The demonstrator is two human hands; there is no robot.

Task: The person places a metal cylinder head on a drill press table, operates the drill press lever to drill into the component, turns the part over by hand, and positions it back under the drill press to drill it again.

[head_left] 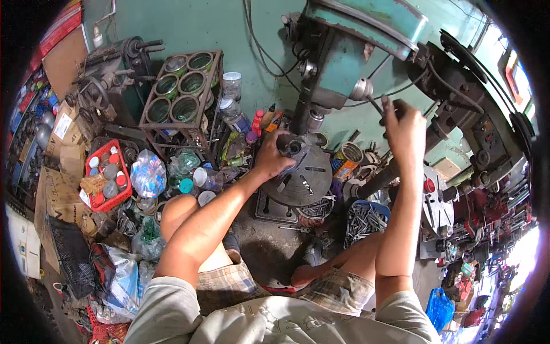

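A green drill press [338, 69] stands against the wall in front of me, its chuck [314, 120] pointing down. Below the chuck is a round slotted table [315, 186]. On that table, my left hand [274, 156] is curled around a dark, ring-shaped metal part [294, 148], which is partly hidden by the fingers. Up at the right, my right hand [403, 127] is wrapped around the press's feed lever [375, 105], which angles up to the hub. Whether the drill bit touches the part cannot be made out.
A rusty rack of round tins [192, 83] stands back left, near a red basket [106, 175] of bottles and caps. Plastic bags and cardboard crowd the left floor. A blue bin of metal pieces [366, 221] sits by my right knee. Machinery fills the right side.
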